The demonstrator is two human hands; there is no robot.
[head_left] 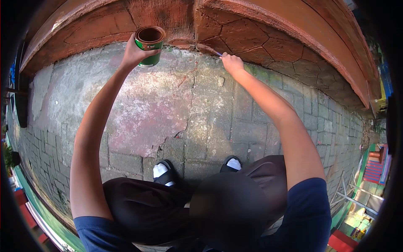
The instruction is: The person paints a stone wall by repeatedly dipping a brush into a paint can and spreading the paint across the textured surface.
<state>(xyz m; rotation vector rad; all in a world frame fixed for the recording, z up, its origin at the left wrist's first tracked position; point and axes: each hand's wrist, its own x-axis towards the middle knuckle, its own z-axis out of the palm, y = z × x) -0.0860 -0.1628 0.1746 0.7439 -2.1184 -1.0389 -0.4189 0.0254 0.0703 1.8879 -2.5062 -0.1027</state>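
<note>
My left hand (135, 52) is wrapped round a green paint can (150, 59), its rim and inside coated reddish brown. It holds the can near the foot of the wall. My right hand (232, 63) grips a paintbrush (215, 52) by its bluish handle. The bristle end reaches left to the bottom of the reddish-brown wall (243, 31), by a vertical corner; whether it touches there is hard to make out. Carved, stone-like outlines run over the wall. Its lower right part looks darker and duller than the rest.
Worn paving (201, 113) with cracks and faded reddish patches lies between my feet and the wall. My sandalled feet (161, 171) are below me. At the right edge stand a metal frame (352, 193) and colourful structures.
</note>
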